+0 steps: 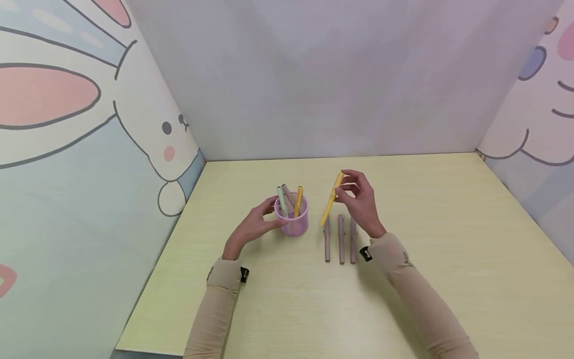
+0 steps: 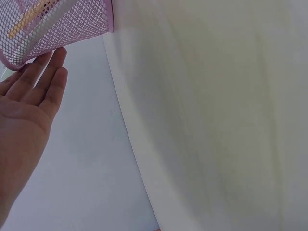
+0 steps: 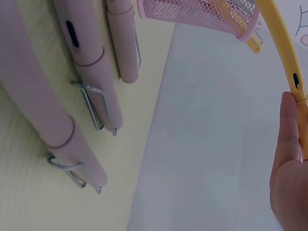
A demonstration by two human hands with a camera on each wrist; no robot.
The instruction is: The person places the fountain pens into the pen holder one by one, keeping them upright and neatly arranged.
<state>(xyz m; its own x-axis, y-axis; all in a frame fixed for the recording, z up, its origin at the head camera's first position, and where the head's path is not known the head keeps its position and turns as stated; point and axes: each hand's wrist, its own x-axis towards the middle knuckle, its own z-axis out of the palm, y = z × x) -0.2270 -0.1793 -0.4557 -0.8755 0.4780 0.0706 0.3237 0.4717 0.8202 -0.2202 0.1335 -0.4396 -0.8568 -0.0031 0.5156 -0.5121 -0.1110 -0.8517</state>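
A pink mesh pen cup (image 1: 304,224) stands on the table, and my left hand (image 1: 253,227) holds its side, thumb in front and fingers behind. Inside the cup are a pale green pen (image 1: 282,202), a yellow pen (image 1: 298,200) and a dull mauve pen (image 1: 289,194). My right hand (image 1: 362,205) pinches another yellow pen (image 1: 331,202), slanted with its lower end toward the left, right of the cup and above the table. Below it lie three mauve pens, a left one (image 1: 327,245), a middle one (image 1: 342,245) and a right one (image 1: 353,248), side by side. Their metal clips (image 3: 91,106) show in the right wrist view.
The pale wooden table (image 1: 287,309) reaches back to a plain grey wall (image 1: 314,80). Side panels with cartoon drawings, a left panel (image 1: 89,199) and a right panel (image 1: 515,129), border it.
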